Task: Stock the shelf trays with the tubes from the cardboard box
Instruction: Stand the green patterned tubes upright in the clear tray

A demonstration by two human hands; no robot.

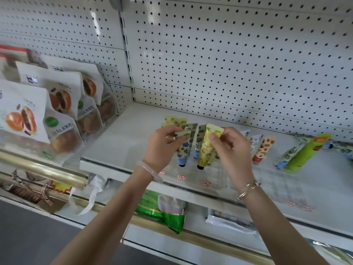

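Note:
My left hand [162,144] pinches the flat top end of a blue-flowered tube [183,152], cap pointing down. My right hand [231,148] pinches a yellow lemon-print tube [205,148] near its top, also cap down. Both hang over the front of the white shelf [118,148]. Another blue tube [198,138] stands between them, partly hidden. More yellow tubes [174,120] lie behind my left hand. An orange-spotted tube [262,149] and a pale blue tube [255,140] lean to the right. The cardboard box is not in view.
White bags of buns [61,104] fill the shelf section to the left. A tall green tube [307,152] and a blue-green tube [288,156] lie at the right. A pegboard wall [229,54] backs the shelf. A green packet [162,211] sits on the lower shelf.

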